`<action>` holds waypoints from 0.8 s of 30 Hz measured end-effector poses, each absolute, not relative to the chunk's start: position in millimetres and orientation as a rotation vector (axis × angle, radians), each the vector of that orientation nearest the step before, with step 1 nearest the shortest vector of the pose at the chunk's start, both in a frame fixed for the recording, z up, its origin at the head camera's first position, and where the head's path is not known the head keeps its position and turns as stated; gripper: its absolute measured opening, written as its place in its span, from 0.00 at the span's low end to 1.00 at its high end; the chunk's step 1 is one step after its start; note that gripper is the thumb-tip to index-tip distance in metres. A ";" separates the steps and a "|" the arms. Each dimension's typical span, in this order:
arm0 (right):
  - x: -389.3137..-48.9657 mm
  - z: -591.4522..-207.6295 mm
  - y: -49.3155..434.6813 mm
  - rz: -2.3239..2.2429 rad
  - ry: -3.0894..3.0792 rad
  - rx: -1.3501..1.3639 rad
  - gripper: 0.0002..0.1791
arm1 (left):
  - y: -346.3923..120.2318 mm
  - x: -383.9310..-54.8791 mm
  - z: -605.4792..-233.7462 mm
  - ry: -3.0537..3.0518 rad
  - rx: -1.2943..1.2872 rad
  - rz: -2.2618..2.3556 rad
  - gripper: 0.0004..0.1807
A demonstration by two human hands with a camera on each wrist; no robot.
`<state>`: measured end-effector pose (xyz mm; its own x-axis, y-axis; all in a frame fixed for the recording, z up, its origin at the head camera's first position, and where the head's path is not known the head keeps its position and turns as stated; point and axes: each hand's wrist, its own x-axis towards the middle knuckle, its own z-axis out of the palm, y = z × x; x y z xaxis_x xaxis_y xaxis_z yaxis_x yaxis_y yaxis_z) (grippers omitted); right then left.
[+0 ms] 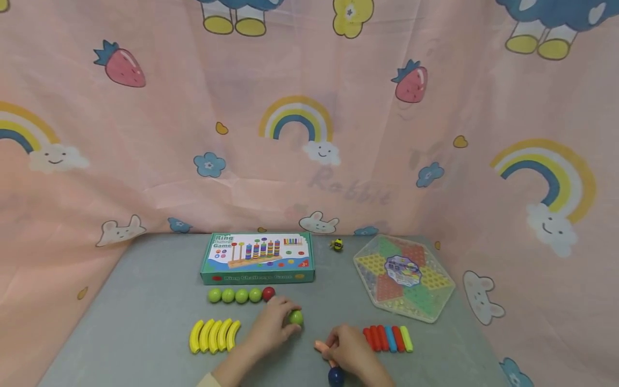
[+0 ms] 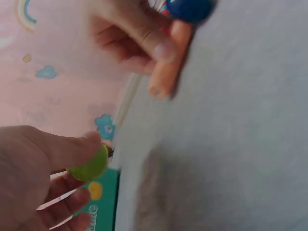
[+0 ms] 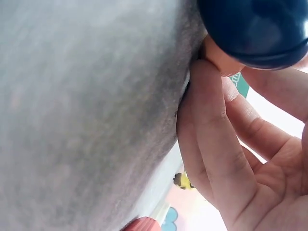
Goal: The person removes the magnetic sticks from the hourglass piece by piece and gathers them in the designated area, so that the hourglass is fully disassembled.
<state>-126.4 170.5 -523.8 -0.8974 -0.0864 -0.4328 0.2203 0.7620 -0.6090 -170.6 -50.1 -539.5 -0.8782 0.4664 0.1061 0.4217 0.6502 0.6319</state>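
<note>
My left hand (image 1: 272, 327) pinches a small green ball (image 1: 296, 317) between thumb and fingers, near the middle of the table. In the left wrist view the ball (image 2: 91, 166) shows partly behind the thumb. To its right, my right hand (image 1: 352, 348) grips an orange stick (image 1: 321, 346) low at the tabletop. A glossy dark blue rounded piece (image 1: 336, 376) sits at the stick's near end; whether the two are joined I cannot tell. Up close in the right wrist view, the blue piece (image 3: 257, 31) hides much of the orange stick (image 3: 221, 58).
A row of green balls (image 1: 235, 295) ends in a red ball (image 1: 268, 293). Yellow banana-shaped pieces (image 1: 214, 336) lie at left, red, blue and lime sticks (image 1: 388, 338) at right. Behind are a ring game box (image 1: 258, 258), a bee figure (image 1: 337, 245) and a hexagonal game case (image 1: 404, 278).
</note>
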 end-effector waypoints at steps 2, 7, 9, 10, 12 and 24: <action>-126.6 -524.0 170.4 -0.960 2.515 0.096 0.07 | -52.0 -175.1 -536.5 2.840 0.724 1.092 0.20; -125.3 -524.4 168.6 -0.966 2.507 0.123 0.07 | -56.1 -183.9 -535.7 2.919 0.634 1.170 0.23; -125.4 -524.2 167.2 -0.956 2.516 0.137 0.08 | -57.7 -188.5 -535.7 2.974 0.605 1.184 0.23; -125.6 -523.9 166.6 -0.949 2.518 0.144 0.08 | -58.3 -191.2 -536.2 3.007 0.584 1.187 0.23; -126.3 -523.5 165.5 -0.943 2.524 0.153 0.09 | -59.3 -197.2 -536.9 3.073 0.532 1.198 0.21; -125.1 -522.9 165.8 -0.922 2.523 0.163 0.10 | -56.7 -217.2 -552.2 3.163 0.411 1.091 0.18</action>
